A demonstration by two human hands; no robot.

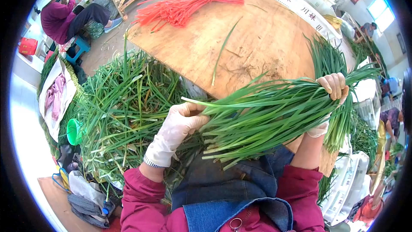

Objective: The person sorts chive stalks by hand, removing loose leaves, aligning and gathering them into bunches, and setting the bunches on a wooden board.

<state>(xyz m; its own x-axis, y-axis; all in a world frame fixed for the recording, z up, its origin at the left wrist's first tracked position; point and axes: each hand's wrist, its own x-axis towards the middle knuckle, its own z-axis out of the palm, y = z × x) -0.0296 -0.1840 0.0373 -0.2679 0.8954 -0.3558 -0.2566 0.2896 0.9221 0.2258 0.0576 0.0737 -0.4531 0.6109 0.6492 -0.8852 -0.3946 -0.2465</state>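
Observation:
A bunch of long green garlic chives [266, 120] stretches across in front of me, cut ends to the left and leaf tips to the right. My right hand [332, 87], in a thin whitish glove, is closed around the bunch near its leafy end. At the cut-end side my left hand [178, 124], gloved too, pinches a pale stem between thumb and fingers. That stem sticks out past the others to the left. Another chive bundle [328, 60] lies on the right edge of the wooden table [257, 38], beyond my right hand.
Red ties [184, 8] lie at the table's far side, and a single loose leaf [224, 51] rests nearer. A big heap of chives [124, 107] fills the left. White printed crates [296, 4] stand behind. A person [64, 15] sits at upper left on a blue stool [78, 49].

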